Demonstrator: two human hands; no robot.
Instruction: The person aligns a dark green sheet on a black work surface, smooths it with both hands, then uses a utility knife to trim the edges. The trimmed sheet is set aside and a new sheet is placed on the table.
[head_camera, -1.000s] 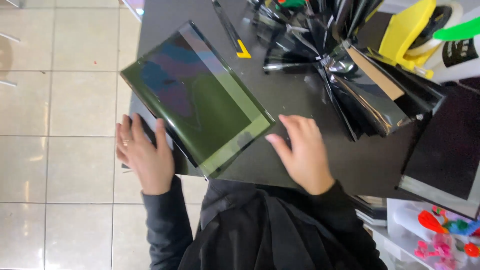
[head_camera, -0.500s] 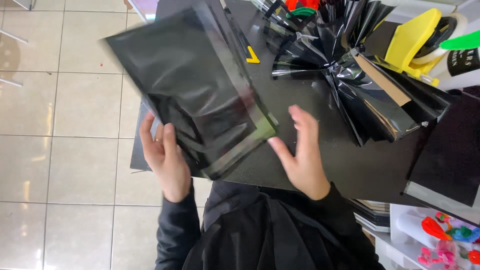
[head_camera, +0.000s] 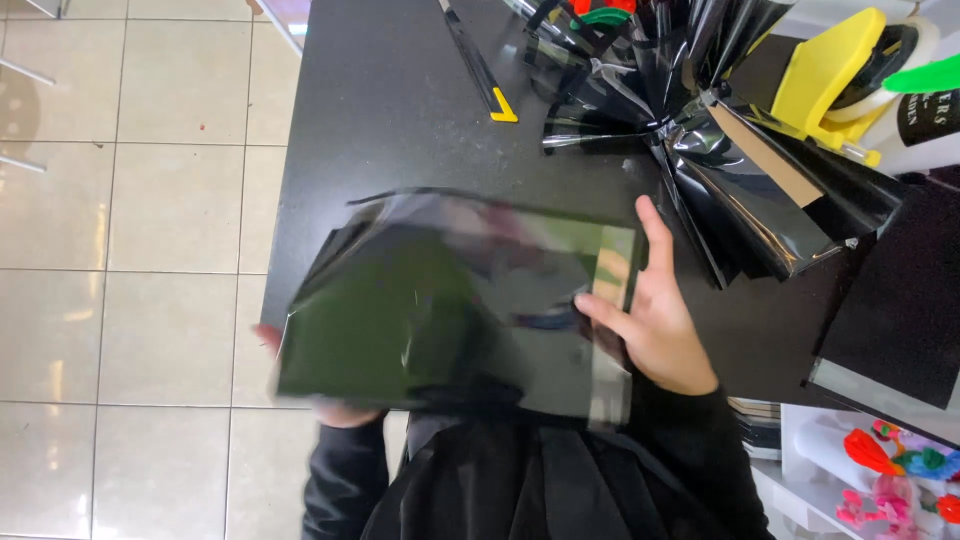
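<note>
A flat dark green box in clear glossy wrap (head_camera: 440, 310) is held level above the near edge of the black table (head_camera: 400, 110), blurred by motion. My left hand (head_camera: 335, 408) is under its left end, mostly hidden, gripping it. My right hand (head_camera: 655, 315) holds the box's right end, thumb on top by a pale strip, fingers spread behind it.
A fan of black glossy film sheets (head_camera: 730, 170) lies at the table's right. A black strip with a yellow tip (head_camera: 480, 65) lies at the back. A yellow tape dispenser (head_camera: 840, 70) stands far right. Black sheets (head_camera: 900, 300) and colourful small items (head_camera: 900, 470) sit at right. Tiled floor (head_camera: 130, 250) left.
The wrapped box lay tilted on the table, was lifted up on edge, and has now been turned flat and level between both hands.
</note>
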